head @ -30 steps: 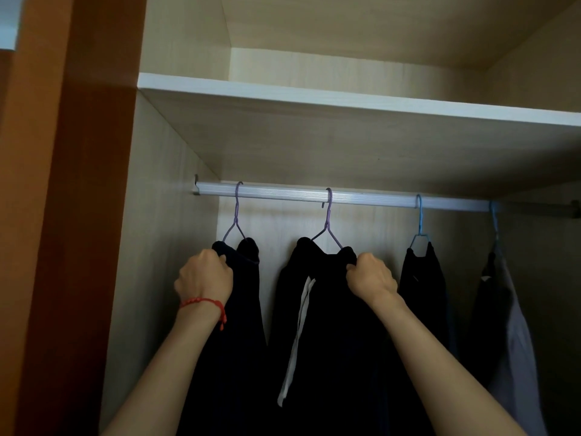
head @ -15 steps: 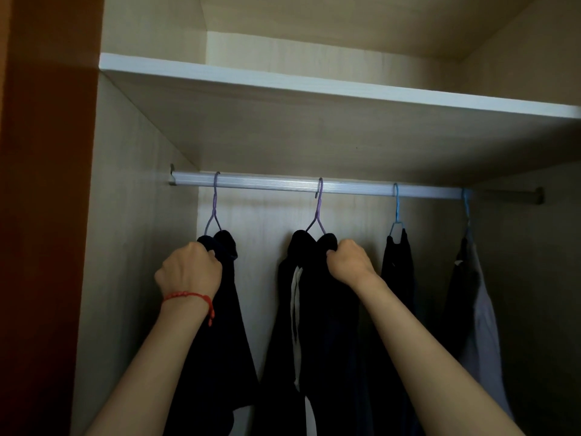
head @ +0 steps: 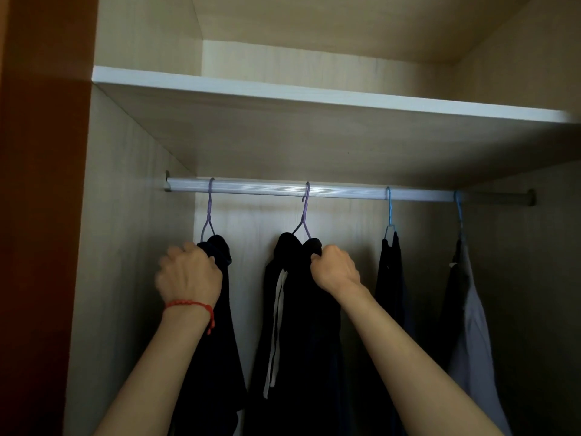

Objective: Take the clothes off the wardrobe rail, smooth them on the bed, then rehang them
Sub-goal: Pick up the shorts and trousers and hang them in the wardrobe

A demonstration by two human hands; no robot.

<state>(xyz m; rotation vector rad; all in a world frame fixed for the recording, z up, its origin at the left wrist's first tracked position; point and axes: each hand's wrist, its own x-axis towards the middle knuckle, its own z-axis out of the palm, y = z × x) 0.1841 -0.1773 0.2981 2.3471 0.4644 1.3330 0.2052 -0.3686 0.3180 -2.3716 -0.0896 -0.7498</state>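
Observation:
A silver wardrobe rail (head: 345, 194) carries several hangers with dark clothes. My left hand (head: 188, 272), with a red string at the wrist, grips the top of the leftmost dark garment (head: 217, 325) on a purple hanger (head: 208, 215). My right hand (head: 336, 269) grips the shoulder of the second dark garment (head: 301, 341), which has a white drawstring and hangs on another purple hanger (head: 304, 215). Both hangers are hooked on the rail.
Further right hang a dark garment (head: 391, 278) on a blue hanger and a grey-and-dark garment (head: 468, 325). A shelf (head: 314, 99) sits close above the rail. The wardrobe's left wall (head: 125, 247) stands beside my left hand.
Both hands keep their grip on the same two garments. The view has shifted slightly; the hangers stay hooked on the rail.

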